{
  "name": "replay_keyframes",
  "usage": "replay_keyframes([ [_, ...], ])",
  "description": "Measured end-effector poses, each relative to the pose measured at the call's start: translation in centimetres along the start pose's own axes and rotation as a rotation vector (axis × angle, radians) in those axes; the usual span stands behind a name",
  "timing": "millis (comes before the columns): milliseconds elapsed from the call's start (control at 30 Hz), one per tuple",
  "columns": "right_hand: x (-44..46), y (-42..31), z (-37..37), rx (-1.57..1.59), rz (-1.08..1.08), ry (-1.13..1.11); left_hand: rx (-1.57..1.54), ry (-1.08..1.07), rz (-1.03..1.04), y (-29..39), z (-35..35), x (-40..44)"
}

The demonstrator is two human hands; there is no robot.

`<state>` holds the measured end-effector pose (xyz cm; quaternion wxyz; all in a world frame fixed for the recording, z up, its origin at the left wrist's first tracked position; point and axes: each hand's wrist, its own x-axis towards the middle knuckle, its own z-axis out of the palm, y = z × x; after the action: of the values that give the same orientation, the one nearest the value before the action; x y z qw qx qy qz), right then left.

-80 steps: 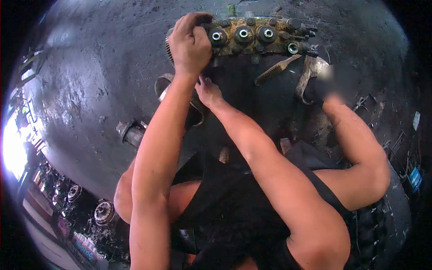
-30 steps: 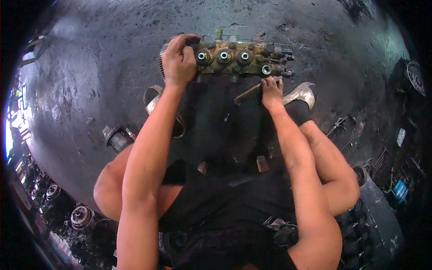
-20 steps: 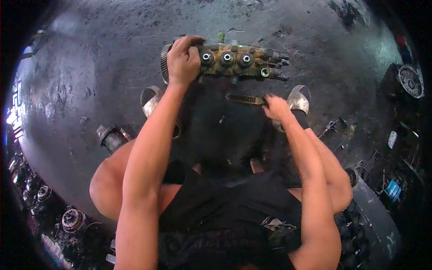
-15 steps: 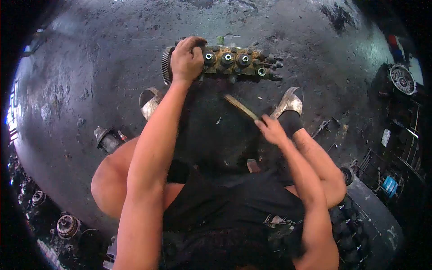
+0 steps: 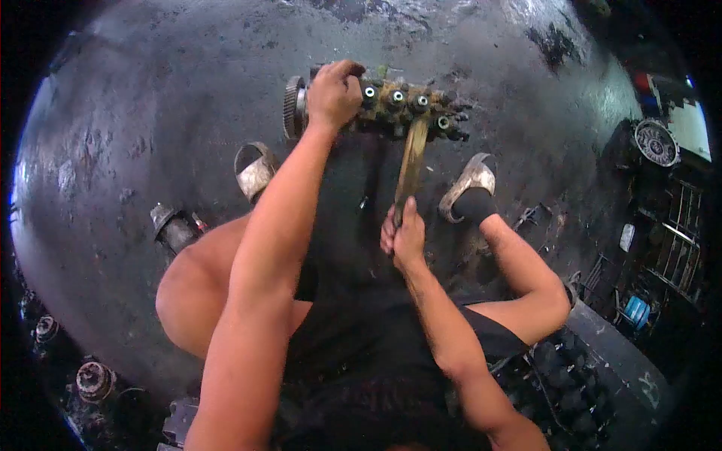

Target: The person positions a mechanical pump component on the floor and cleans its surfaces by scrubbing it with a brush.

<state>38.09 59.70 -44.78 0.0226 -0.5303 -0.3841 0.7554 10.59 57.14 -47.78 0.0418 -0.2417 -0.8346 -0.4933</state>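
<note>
While the left hand point(image 5: 334, 99) bends its fingers over the near end of a grimy, pump-like metal block point(image 5: 385, 105), the right hand point(image 5: 407, 234) is closed around the lower end of a wooden-backed brush point(image 5: 411, 165), its thumb pointing up along the wood. The brush slants away from the person, and its far end overlaps the block's lower edge, just under the third of three round fittings point(image 5: 398, 97) set in a row; I can't tell whether the bristles are touching metal there. To the right of that row sits another hollow fitting point(image 5: 444, 122), lower down on the block. Just left of the left hand, a toothed gear point(image 5: 292, 109) stands on edge at the block's end.

The whole block lies crosswise on the dark, stained floor point(image 5: 143, 143), beyond the person's feet. Those feet are planted apart, a worn pale slide point(image 5: 256, 177) on the left one and a matching sandal point(image 5: 478, 179) on the right, with the brush between them. By the left knee there's a flanged metal cylinder point(image 5: 174, 228). Farther off to the right I see a round, slotted metal disc point(image 5: 657, 143) and a blue object point(image 5: 637, 311).
</note>
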Motion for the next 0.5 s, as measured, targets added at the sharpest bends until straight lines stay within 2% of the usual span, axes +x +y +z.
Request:
replay_keyframes([
  [33, -1.0, 0.3, -0.9, -0.035, 0.093, 0.014, 0.007, -0.001, -0.015, -0.1, 0.0, 0.0],
  [100, -3.4, -0.6, -2.3, -0.015, 0.094, 0.027, 0.026, -0.003, -0.04, 0.5, -0.3, 0.0],
  [200, -4.1, -4.2, -1.1, -0.043, -0.008, 0.049, 0.008, 0.001, -0.054, 0.5, -0.5, -0.5],
  [267, -2.3, -5.0, 0.4, -0.036, -0.046, 0.059, 0.011, 0.036, 0.014, -0.1, 0.1, -0.3],
  [367, -0.2, -0.5, -0.6, -0.028, -0.098, -0.026, 0.023, -0.006, 0.007, -0.6, 0.2, -0.1],
  [433, 0.8, 3.7, -4.8, -0.332, -0.094, 0.023, 0.018, 0.03, -0.004, -0.4, 0.2, -0.1],
  [467, 1.9, 6.0, -7.1, -0.335, -0.08, 0.015, 0.018, 0.038, -0.002, -0.3, 0.3, -0.1],
  [500, 3.0, 8.2, -9.6, -0.578, -0.14, -0.011, 0.015, 0.04, -0.003, -0.3, 0.2, -0.2],
])
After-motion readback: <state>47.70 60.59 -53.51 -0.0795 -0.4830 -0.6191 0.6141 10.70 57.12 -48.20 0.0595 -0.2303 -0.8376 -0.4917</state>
